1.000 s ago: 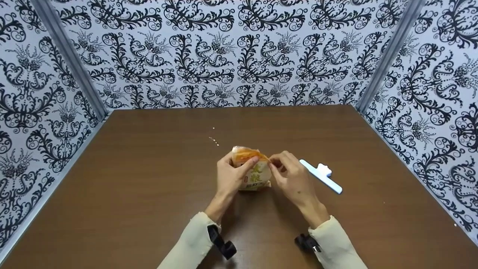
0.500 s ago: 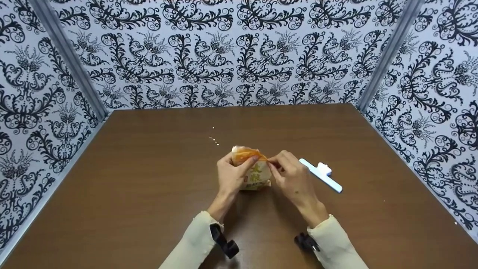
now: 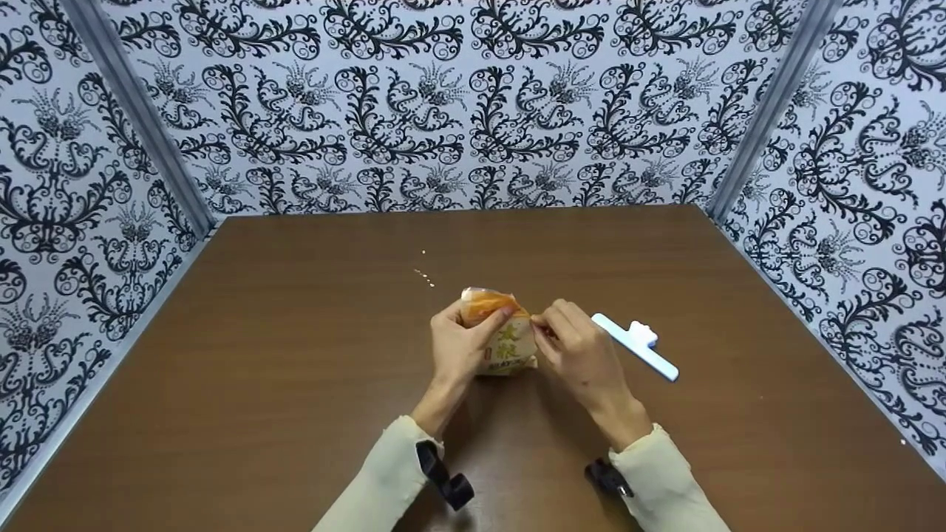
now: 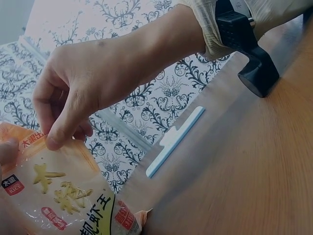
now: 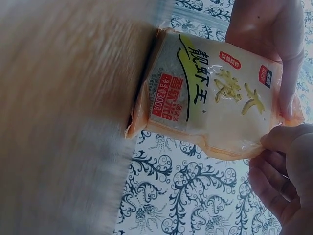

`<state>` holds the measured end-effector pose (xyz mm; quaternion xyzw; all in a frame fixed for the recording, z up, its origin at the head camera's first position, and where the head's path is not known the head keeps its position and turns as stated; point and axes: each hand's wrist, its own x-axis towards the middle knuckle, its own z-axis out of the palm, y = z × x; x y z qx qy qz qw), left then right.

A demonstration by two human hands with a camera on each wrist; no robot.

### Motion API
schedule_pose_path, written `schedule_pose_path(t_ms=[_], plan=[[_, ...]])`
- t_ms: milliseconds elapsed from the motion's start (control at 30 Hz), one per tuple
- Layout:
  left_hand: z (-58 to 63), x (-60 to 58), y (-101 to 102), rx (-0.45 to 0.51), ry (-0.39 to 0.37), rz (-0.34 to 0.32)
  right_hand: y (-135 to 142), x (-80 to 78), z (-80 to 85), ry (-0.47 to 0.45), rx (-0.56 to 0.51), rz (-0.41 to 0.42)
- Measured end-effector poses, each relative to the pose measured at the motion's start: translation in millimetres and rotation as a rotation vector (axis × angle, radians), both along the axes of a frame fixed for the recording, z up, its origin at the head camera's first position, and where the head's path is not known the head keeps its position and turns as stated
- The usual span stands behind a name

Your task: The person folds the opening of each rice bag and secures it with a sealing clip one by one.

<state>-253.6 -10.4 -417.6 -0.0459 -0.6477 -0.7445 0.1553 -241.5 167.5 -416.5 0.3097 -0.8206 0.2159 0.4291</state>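
A plastic snack bag [image 3: 508, 347] with an orange top and yellow and black lettering stands on the table, its printed front toward me. My left hand [image 3: 460, 346] grips it by the upper left side, thumb across the front. At the top right corner, my right hand [image 3: 584, 351] pinches the bag's edge between thumb and finger. The right wrist view shows the bag [image 5: 205, 93] full-faced, with the right hand [image 5: 288, 171] at its top edge. In the left wrist view, the right thumb presses on the orange top of the bag [image 4: 68, 191].
A light blue bag clip [image 3: 637, 347] with a white grip lies just right of my right hand. Several small white crumbs [image 3: 424, 276] are scattered behind the bag. Patterned walls [image 3: 473, 111] enclose the brown table [image 3: 259, 369] at the back and sides.
Both hands keep hold of the bag in nearly the same place. The right fingers shift slightly at its top corner. The clip and crumbs have stayed put.
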Motion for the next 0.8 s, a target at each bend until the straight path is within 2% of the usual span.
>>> schedule_pose_path(t_ms=[233,467,667,800], plan=[[1.1,-0.4,-3.1,-0.018,-0.001,-0.025,0.0,-0.5,0.8,-0.049,-0.066,0.046],[2.9,-0.5,-2.7,-0.011,-0.020,-0.041,-0.6,-2.0,-0.6,-0.157,-0.185,0.098],[3.8,0.3,-1.7,-0.017,-0.029,-0.030,-2.1,-3.0,-0.8,-0.227,-0.253,0.125],[3.0,0.3,-1.1,-0.014,-0.031,-0.022,-2.9,-3.8,-0.3,-0.318,-0.337,0.153]])
